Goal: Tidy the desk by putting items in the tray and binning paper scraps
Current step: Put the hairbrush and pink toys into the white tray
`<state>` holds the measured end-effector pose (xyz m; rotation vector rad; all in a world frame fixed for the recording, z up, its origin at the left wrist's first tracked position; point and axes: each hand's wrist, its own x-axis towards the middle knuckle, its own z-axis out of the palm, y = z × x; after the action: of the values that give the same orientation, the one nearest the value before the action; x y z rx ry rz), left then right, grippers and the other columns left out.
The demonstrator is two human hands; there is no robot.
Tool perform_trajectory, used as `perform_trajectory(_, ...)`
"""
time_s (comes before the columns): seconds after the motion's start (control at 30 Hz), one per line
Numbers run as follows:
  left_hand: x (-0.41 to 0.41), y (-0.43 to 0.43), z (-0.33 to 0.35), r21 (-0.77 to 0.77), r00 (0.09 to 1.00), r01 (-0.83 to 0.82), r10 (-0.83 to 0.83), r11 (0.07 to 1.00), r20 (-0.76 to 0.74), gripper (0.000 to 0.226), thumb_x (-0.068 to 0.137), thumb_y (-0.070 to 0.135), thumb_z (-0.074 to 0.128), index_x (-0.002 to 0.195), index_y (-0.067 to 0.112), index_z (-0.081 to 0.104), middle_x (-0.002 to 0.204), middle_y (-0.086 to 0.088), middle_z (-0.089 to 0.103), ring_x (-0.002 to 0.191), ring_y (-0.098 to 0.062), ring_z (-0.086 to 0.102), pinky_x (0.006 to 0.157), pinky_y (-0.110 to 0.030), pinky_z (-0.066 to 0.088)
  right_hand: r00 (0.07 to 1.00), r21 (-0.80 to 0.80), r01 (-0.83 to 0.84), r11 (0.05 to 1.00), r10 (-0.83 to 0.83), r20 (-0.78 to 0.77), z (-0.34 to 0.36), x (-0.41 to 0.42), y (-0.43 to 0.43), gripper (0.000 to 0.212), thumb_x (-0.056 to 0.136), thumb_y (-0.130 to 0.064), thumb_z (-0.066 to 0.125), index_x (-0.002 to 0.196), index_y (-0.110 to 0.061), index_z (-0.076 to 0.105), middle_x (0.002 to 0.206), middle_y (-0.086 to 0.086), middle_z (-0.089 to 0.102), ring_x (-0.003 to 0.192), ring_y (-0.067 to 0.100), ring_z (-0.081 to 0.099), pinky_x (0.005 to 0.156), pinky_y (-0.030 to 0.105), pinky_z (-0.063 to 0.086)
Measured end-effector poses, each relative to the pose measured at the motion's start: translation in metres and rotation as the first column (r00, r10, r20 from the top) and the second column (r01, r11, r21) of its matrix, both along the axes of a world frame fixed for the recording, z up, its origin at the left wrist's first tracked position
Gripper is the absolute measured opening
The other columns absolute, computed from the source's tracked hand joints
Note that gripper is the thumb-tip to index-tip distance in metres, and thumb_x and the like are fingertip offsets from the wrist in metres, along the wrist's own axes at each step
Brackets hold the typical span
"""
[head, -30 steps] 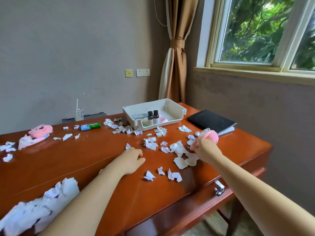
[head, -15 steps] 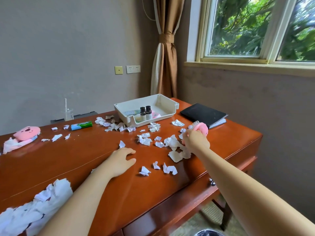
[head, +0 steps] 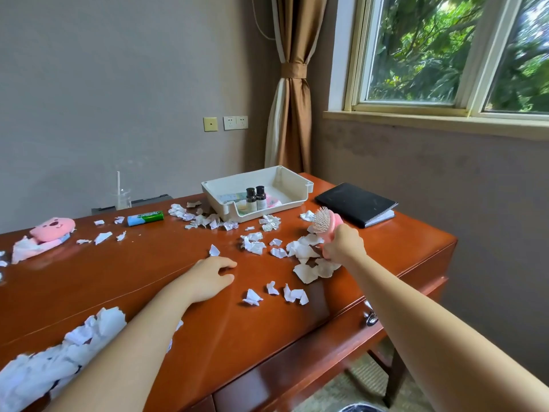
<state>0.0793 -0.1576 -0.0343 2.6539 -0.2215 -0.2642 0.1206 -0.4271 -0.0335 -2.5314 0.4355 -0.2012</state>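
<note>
R hand [head: 344,245] fingers curled round pink brush [head: 328,226] handle, L hand [head: 208,278] flat on desk [head: 148,281], fingers relaxed, holding nothing

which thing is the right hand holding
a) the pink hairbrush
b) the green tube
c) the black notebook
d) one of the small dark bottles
a: the right hand is curled round the handle of the pink hairbrush, whose bristled head sticks up above the fist.
</note>
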Motion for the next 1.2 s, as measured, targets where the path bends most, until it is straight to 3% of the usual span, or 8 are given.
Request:
perform_trajectory(0.17,0.008,0.002,0.011,0.034,1.0,0.027,-0.027,0.999,0.015,0.04,0.099,0.027,0.044,0.139,0.026,0.044,0.148,0.0,0.042,0.134,-0.019,0.042,0.107,-0.032,0.037,0.992,0.044,0.025,0.999,-0.03,0.125,0.002,0.008,-0.001,0.015,0.087,-0.008,0.056,0.098,-0.001,0.064,0.083,0.013,0.065,0.074,0.028,0.064,0.059,0.035,0.056)
perform_trajectory(0.23,0.012,0.006,0.017,0.02,0.999,0.007,-0.008,1.0,0.046,0.042,0.098,0.027,0.046,0.14,0.027,0.043,0.147,-0.002,0.043,0.133,-0.02,0.044,0.105,-0.032,0.039,0.98,0.047,0.011,0.999,-0.02,0.198,0.01,0.01,0.004,0.015,0.091,-0.009,0.054,0.094,0.001,0.064,0.077,0.011,0.061,0.066,0.024,0.06,0.053,0.032,0.051)
perform_trajectory(0.4,0.035,0.028,0.027,0.074,0.988,-0.05,0.039,0.996,0.146,0.041,0.097,0.029,0.048,0.138,0.026,0.044,0.146,-0.001,0.044,0.13,-0.019,0.046,0.102,-0.03,0.042,0.945,0.041,-0.119,0.992,0.101,0.31,0.035,0.024,0.033,0.021,0.093,-0.015,0.051,0.091,-0.002,0.067,0.082,0.013,0.068,0.068,0.025,0.063,0.065,0.036,0.058)
perform_trajectory(0.57,0.07,0.063,0.032,0.16,0.969,-0.159,0.123,0.974,0.212,0.044,0.097,0.028,0.049,0.139,0.022,0.042,0.146,-0.005,0.042,0.128,-0.02,0.048,0.1,-0.03,0.046,0.91,0.001,-0.276,0.961,0.262,0.322,0.055,0.046,0.08,0.022,0.095,-0.021,0.052,0.091,-0.004,0.066,0.081,0.009,0.066,0.056,0.013,0.054,0.047,0.02,0.041)
perform_trajectory(0.63,0.087,0.08,0.031,0.213,0.964,-0.195,0.148,0.957,0.22,0.047,0.097,0.026,0.049,0.142,0.02,0.038,0.149,-0.006,0.038,0.132,-0.023,0.044,0.104,-0.034,0.044,0.897,-0.018,-0.326,0.945,0.315,0.311,0.059,0.058,0.1,0.023,0.094,-0.022,0.054,0.091,-0.004,0.068,0.08,0.008,0.067,0.057,0.014,0.057,0.049,0.022,0.045)
perform_trajectory(0.77,0.12,0.113,0.027,0.353,0.953,-0.278,0.211,0.894,0.216,0.057,0.098,0.03,0.044,0.149,0.015,0.024,0.156,-0.007,0.023,0.143,-0.027,0.027,0.114,-0.041,0.032,0.88,-0.039,-0.382,0.923,0.376,0.289,0.061,0.084,0.136,0.021,0.092,-0.02,0.056,0.101,-0.006,0.069,0.092,0.01,0.071,0.076,0.024,0.068,0.074,0.038,0.06)
perform_trajectory(1.0,0.175,0.153,0.005,0.383,0.906,-0.422,0.37,0.822,0.204,0.067,0.099,0.038,0.04,0.152,0.016,0.006,0.161,-0.01,0.002,0.148,-0.031,0.006,0.12,-0.044,0.015,0.83,-0.079,-0.454,0.887,0.454,0.324,0.061,0.122,0.168,0.023,0.093,-0.023,0.055,0.093,-0.005,0.07,0.086,0.009,0.072,0.071,0.024,0.068,0.072,0.038,0.06)
perform_trajectory(1.2,0.203,0.169,-0.002,0.439,0.896,-0.439,0.344,0.784,0.282,0.053,0.1,0.038,0.037,0.148,0.019,0.027,0.152,-0.005,0.034,0.14,-0.025,0.031,0.114,-0.04,0.026,0.786,-0.114,-0.503,0.856,0.509,0.351,0.064,0.135,0.172,0.037,0.095,-0.034,0.049,0.083,-0.005,0.069,0.075,0.008,0.07,0.061,0.023,0.062,0.062,0.032,0.054)
